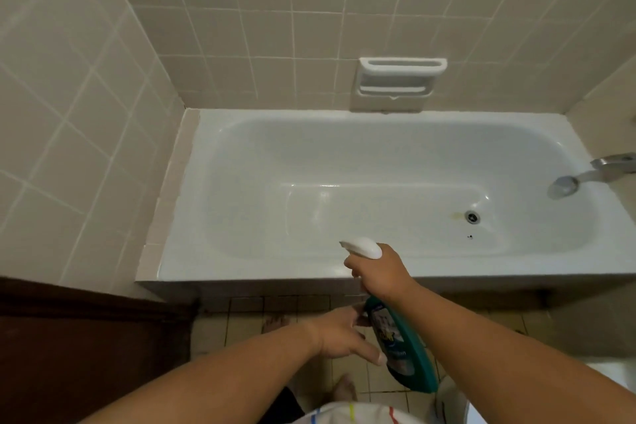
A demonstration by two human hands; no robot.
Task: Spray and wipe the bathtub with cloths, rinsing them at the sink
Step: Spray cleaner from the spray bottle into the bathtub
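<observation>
**Asker:** Where were the hands and the bottle?

**Describer:** A person stood at a white bathtub (241, 268), seen from above. The right hand (382, 272) was wrapped round the neck of a green spray bottle (402, 348). It held the bottle over the tub's near rim, with the white trigger head (363, 247) aimed into the basin. The left hand (340, 334) lay against the bottle's body lower down. Its fingers were fairly straight and its thumb ran along the label, so it seemed to be steadying the bottle, not clasping it.

**Asker:** What might have gone wrong?

**Describer:** The bottle hung tilted from a one-handed hold at the neck. If the trigger was squeezed hard, the bottle could likely have twisted and sent spray onto the rim or the tiled floor (241, 313). Bare feet (275, 322) stood there, and wet tile would probably have been slippery. The nozzle also sat far from the yellowish stain (457, 216) beside the drain (472, 217). That spot might have got too little cleaner, and leaning towards it could have cost the person their balance.

**Asker:** Were there any cloths?

**Describer:** None were clearly in view, so the spray might have sat or run before it was wiped. The sink was out of sight too.
</observation>
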